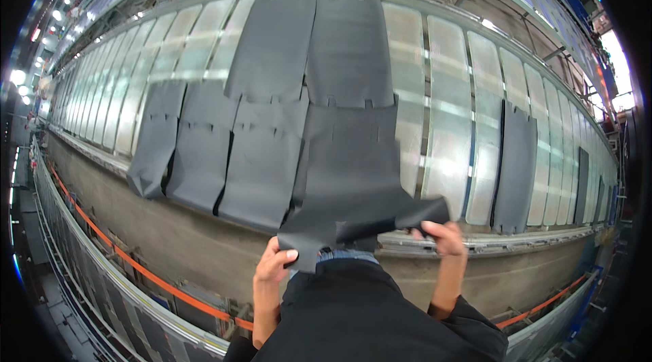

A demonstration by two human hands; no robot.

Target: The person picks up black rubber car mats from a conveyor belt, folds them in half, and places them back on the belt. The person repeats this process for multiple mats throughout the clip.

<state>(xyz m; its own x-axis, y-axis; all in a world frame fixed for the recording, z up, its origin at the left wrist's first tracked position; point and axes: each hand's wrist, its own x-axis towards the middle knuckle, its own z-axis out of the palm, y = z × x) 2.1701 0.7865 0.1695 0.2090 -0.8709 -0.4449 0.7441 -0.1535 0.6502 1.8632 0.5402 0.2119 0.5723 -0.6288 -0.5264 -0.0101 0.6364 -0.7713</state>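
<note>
The left fingers [274,248] and right fingers [451,229] pinch the near edge of a dark grey sheet [353,175] lying partly across the slatted table [445,111]; uneven pulling could crease it.

The site is an industrial production hall, identified by a long line of narrow metal plates [445,90], set side by side, that extends toward both sides of the view and carries flat dark grey sheets [268,49]. A metal rail follows the near edge of the line; beyond that edge, a long metal framework [183,333] runs with an orange strip [136,265]. Numerous bright ceiling lamps [17,77] recede into the distance beyond the left end.
</note>
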